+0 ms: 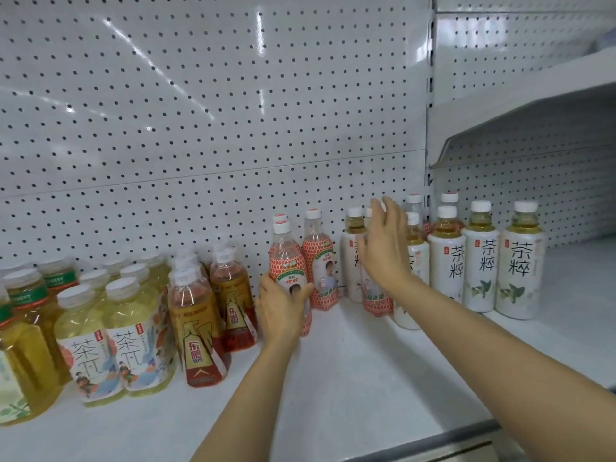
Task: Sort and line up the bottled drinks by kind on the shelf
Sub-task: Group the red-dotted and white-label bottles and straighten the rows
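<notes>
Left hand (281, 303) grip wraps red-netted bottle (289, 261), mid-sort. Right hand (383, 241) fingers spread, holding nothing, over stray red bottle (375, 295) among white tea bottles (450, 261). Next, prob.: pull stray leftward to its kind.

Behind everything I see a white perforated metal back panel (213, 105), its rows of small dark holes crossed by bright streaks of reflected light. To its right runs a pale slotted metal upright (431, 95). Beyond that, a white metal upper shelf board (520, 105) juts out at the right (its underside is in shadow), with more perforated panel beneath it.
</notes>
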A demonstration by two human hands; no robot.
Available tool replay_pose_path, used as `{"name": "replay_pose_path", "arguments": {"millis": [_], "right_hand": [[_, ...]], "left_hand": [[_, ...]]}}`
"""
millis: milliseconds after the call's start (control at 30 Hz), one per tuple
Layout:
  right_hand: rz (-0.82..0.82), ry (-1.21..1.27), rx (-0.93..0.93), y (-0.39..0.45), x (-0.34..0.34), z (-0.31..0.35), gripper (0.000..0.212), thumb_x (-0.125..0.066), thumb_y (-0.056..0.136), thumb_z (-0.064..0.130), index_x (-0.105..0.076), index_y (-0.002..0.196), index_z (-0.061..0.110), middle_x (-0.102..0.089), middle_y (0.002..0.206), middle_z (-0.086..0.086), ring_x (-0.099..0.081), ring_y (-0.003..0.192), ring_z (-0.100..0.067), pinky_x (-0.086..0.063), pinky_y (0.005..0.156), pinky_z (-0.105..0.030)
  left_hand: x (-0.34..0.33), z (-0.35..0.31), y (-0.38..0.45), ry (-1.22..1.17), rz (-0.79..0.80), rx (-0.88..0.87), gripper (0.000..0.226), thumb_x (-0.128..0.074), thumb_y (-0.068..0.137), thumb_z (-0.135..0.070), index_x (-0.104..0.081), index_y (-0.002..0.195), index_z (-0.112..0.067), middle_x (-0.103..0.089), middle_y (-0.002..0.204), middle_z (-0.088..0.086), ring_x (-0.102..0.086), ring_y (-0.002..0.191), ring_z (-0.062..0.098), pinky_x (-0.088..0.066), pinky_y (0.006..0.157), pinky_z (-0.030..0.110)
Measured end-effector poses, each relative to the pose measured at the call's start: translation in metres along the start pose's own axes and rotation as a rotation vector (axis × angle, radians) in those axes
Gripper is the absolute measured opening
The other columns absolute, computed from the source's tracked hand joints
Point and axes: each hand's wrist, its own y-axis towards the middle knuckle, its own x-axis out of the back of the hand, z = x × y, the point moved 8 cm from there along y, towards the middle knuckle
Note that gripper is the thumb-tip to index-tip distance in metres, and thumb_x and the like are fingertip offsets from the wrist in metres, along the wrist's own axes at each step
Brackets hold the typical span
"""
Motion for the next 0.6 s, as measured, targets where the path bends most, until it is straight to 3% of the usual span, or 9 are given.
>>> {"name": "replay_pose_path", "arguments": {"millis": [100, 167, 233, 300, 400, 600], "right_hand": [[0.19, -0.061, -0.142, 0.023, -0.018, -0.007, 0.069, -0.062, 0.09, 0.014, -0.022, 0.145, 0.0, -0.034, 0.142, -0.025, -0.037, 0.128, -0.04, -0.038, 0.101, -0.041], [0.288, -0.078, -0.217, 0.032, -0.03, -0.013, 0.058, -0.058, 0.092, 0.012, -0.026, 0.139, 0.001, -0.043, 0.131, -0.026, -0.049, 0.114, -0.039, -0.043, 0.082, -0.039], [0.281, 0.015, -0.322, 0.037, -0.03, -0.02, 0.043, -0.05, 0.093, 0.005, -0.032, 0.132, 0.002, -0.05, 0.123, -0.025, -0.055, 0.104, -0.038, -0.042, 0.07, -0.037], [0.175, 0.162, -0.375, 0.036, -0.027, -0.024, 0.033, -0.046, 0.096, 0.005, -0.036, 0.128, 0.002, -0.055, 0.12, -0.021, -0.057, 0.099, -0.033, -0.041, 0.069, -0.036], [0.068, 0.351, -0.293, 0.025, -0.025, -0.013, 0.034, -0.045, 0.099, 0.015, -0.037, 0.132, 0.006, -0.053, 0.123, -0.015, -0.051, 0.097, -0.023, -0.042, 0.074, -0.034], [0.044, 0.51, -0.168, 0.02, -0.036, 0.022, 0.038, -0.042, 0.102, 0.026, -0.037, 0.136, 0.01, -0.052, 0.125, -0.01, -0.053, 0.1, -0.02, -0.041, 0.077, -0.03]], "left_hand": [[-0.002, -0.001, 0.002, 0.015, 0.017, 0.0, 0.081, -0.081, 0.074, -0.05, -0.041, 0.13, -0.006, -0.06, 0.119, 0.013, -0.06, 0.11, 0.033, -0.054, 0.088, 0.052], [-0.003, -0.002, 0.003, 0.031, 0.031, -0.011, 0.081, -0.08, 0.077, -0.047, -0.039, 0.133, -0.005, -0.056, 0.123, 0.014, -0.058, 0.113, 0.033, -0.053, 0.091, 0.05], [-0.003, -0.001, 0.005, 0.046, 0.044, -0.023, 0.08, -0.079, 0.078, -0.046, -0.038, 0.134, -0.005, -0.055, 0.123, 0.012, -0.058, 0.112, 0.031, -0.053, 0.091, 0.049], [-0.004, -0.001, 0.005, 0.047, 0.058, -0.03, 0.079, -0.078, 0.079, -0.045, -0.037, 0.134, -0.006, -0.054, 0.122, 0.011, -0.058, 0.108, 0.029, -0.054, 0.089, 0.048], [-0.005, 0.0, 0.006, 0.067, 0.069, -0.037, 0.078, -0.077, 0.08, -0.045, -0.036, 0.134, -0.006, -0.053, 0.122, 0.011, -0.058, 0.108, 0.029, -0.055, 0.087, 0.047], [-0.006, 0.002, 0.006, 0.047, 0.095, -0.024, 0.081, -0.081, 0.079, -0.036, -0.034, 0.136, -0.005, -0.053, 0.126, 0.013, -0.057, 0.112, 0.031, -0.053, 0.09, 0.047]]}}
